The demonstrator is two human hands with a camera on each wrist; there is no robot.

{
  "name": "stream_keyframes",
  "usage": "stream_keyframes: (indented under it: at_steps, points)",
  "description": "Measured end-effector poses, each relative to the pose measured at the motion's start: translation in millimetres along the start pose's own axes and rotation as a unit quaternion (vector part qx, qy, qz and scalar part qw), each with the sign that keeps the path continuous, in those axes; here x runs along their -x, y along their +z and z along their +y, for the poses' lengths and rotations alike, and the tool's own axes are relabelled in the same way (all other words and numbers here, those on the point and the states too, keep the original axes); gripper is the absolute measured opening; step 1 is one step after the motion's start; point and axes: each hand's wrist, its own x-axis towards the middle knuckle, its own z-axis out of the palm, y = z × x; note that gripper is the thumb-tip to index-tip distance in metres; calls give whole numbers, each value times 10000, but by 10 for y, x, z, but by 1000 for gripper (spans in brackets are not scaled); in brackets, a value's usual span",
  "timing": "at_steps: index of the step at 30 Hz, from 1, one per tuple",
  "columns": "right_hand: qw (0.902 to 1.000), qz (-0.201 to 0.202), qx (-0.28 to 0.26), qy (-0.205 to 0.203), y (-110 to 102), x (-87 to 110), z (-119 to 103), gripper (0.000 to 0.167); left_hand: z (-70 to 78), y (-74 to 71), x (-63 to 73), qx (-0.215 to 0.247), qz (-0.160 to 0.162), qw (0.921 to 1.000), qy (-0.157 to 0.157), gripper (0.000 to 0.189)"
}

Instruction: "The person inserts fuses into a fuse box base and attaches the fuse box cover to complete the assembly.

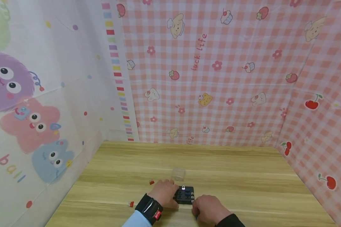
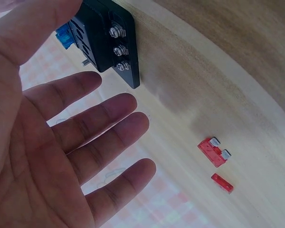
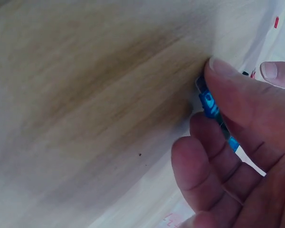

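Head view: the black fuse block (image 1: 184,199) sits on the desk (image 1: 244,176), its left edge covered by the left hand (image 1: 164,194), whose fingers stretch out straight with the thumb over the block. The right hand (image 1: 208,207), just beside the block's near right corner, pinches a blue fuse (image 3: 209,103). Close beyond the block lies a clear cover (image 1: 178,174), near the left fingertips. Two red fuses (image 2: 213,151) lie left of the block, the left hand standing between. A checked cloth (image 1: 204,78) hangs behind.
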Motion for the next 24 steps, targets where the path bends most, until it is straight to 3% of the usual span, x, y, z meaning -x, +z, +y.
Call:
stream_keyframes:
  at_steps: [24]
  points:
    - [9934,808,608,-540,-100,-61,-13,11,-5,8,25,14,74,10000,-15,62]
